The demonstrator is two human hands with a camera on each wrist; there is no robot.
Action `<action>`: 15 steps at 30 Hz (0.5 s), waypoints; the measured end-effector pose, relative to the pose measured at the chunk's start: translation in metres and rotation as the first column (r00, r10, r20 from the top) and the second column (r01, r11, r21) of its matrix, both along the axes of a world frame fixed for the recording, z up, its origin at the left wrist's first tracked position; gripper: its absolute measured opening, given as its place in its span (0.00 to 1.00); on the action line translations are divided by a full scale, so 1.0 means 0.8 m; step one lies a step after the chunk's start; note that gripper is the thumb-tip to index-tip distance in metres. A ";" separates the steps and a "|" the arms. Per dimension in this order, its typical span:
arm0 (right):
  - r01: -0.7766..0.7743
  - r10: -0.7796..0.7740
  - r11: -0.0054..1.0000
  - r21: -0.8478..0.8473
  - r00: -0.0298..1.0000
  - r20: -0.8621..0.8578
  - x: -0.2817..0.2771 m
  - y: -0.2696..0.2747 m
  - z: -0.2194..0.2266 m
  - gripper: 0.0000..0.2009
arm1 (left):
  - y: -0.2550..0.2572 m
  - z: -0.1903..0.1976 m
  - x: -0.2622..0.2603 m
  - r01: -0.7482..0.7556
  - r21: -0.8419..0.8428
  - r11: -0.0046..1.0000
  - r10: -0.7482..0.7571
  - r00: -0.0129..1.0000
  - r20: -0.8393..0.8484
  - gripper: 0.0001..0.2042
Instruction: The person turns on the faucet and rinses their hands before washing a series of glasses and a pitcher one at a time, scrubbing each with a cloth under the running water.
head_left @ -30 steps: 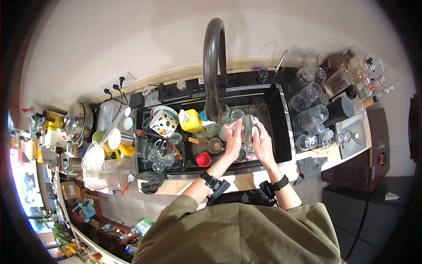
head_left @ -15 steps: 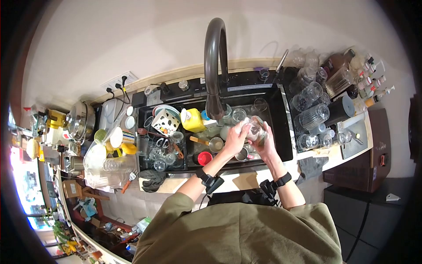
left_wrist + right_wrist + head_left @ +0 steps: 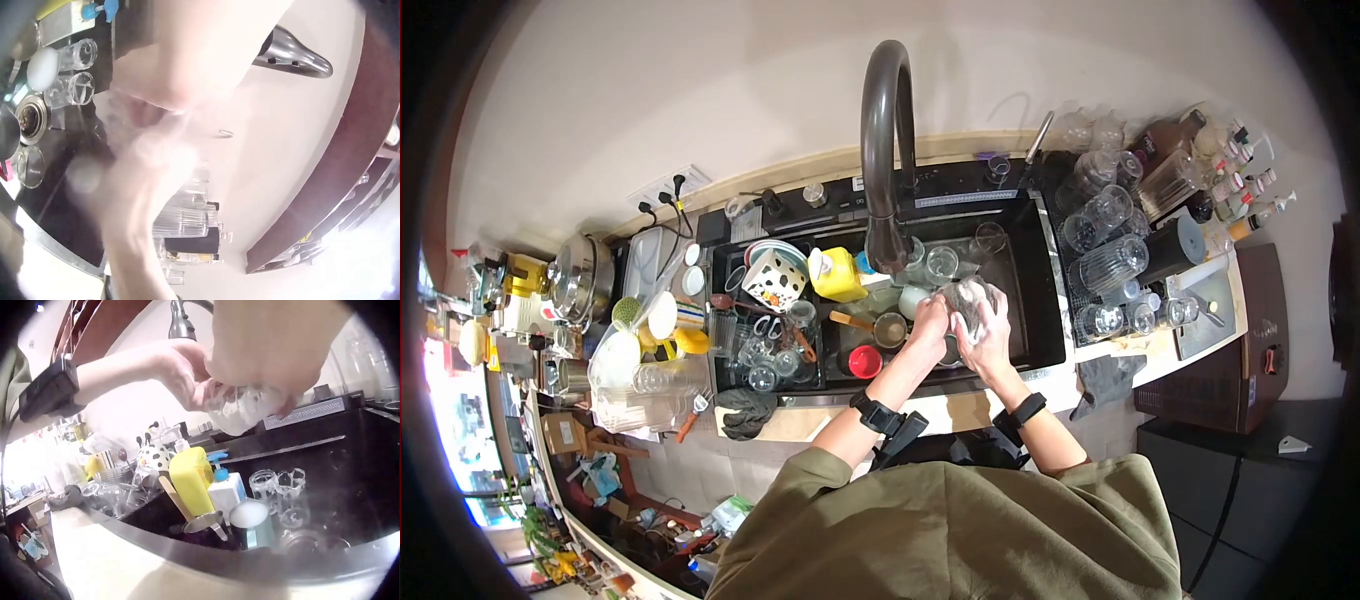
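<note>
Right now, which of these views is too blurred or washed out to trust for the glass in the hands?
Left wrist view: worst, the left hand is smeared and out of focus, with white glare at lower right. Right wrist view: the glass is readable though the right hand is overexposed. Head view: sharp but fisheye-bent, with the glass small over the sink.

You have one faucet, one yellow bottle, one red cup and one spotted mug.

Glass between hands – above sink – under faucet
</note>
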State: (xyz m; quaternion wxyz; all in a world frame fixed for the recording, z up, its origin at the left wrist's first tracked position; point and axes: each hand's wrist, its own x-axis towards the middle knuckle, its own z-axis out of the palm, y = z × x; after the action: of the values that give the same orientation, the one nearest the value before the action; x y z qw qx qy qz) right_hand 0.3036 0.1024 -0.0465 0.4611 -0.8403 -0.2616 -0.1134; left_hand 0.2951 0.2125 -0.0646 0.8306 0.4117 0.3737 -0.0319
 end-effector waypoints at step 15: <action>0.678 0.603 0.509 0.530 0.159 -0.782 0.022 0.018 -0.039 0.28 | -0.027 -0.027 -0.015 0.010 0.545 0.838 -0.177 0.951 0.255 0.14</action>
State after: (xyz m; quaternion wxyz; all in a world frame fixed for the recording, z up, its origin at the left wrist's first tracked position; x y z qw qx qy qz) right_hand 0.3214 0.1166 -0.0776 0.8482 -0.3403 0.2307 0.3340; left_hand 0.2833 0.1911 -0.0863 0.7255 0.6455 0.2189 0.0948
